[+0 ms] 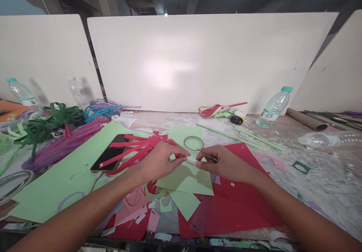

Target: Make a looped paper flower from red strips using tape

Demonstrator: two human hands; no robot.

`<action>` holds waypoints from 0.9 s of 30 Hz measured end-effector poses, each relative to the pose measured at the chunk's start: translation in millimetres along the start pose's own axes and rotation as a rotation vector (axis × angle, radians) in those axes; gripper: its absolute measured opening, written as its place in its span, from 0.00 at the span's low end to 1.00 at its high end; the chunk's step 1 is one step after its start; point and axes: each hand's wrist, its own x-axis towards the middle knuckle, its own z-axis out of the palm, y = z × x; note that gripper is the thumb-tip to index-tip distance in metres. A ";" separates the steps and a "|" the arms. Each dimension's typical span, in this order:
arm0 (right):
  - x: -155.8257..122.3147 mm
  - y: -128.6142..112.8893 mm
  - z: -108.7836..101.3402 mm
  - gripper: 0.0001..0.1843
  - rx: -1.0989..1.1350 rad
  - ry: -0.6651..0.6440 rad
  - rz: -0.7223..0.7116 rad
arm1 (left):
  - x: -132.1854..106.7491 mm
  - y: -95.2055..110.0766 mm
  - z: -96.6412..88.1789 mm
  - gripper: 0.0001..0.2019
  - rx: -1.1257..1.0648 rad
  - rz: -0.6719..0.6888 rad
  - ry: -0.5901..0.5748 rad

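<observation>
My left hand (165, 159) is closed in a pinch on one end of a short white strip (192, 161), apparently tape. The strip's other end is at the fingertips of my right hand (223, 163), also pinched shut. A thin dark metal tool (208, 154) rests in my right fingers; its kind is hard to make out. Beside and partly behind my left hand lies a red paper piece cut into long fringe strips (154, 140). Just beyond the fingers, a roll of tape (194, 143) lies flat on light green paper (183, 131).
A phone (109, 155) lies on a large green sheet (62, 180) at left. Red paper (234, 203) and pink scraps (134, 199) spread in front. Green sticks (232, 135), a water bottle (274, 106) and a cardboard tube (307, 119) are farther right. A white panel (212, 63) stands behind.
</observation>
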 end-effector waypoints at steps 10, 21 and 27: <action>4.1 4.3 14.5 0.15 0.375 -0.186 -0.021 | 2.4 -3.7 -8.0 0.10 -0.022 0.148 -0.037; 0.4 -0.6 13.7 0.13 0.218 -0.223 -0.006 | 1.2 -7.0 -18.2 0.10 -0.057 0.153 -0.230; 1.0 -0.9 16.2 0.13 0.245 -0.216 -0.008 | 1.0 -7.3 -16.8 0.11 -0.051 0.158 -0.198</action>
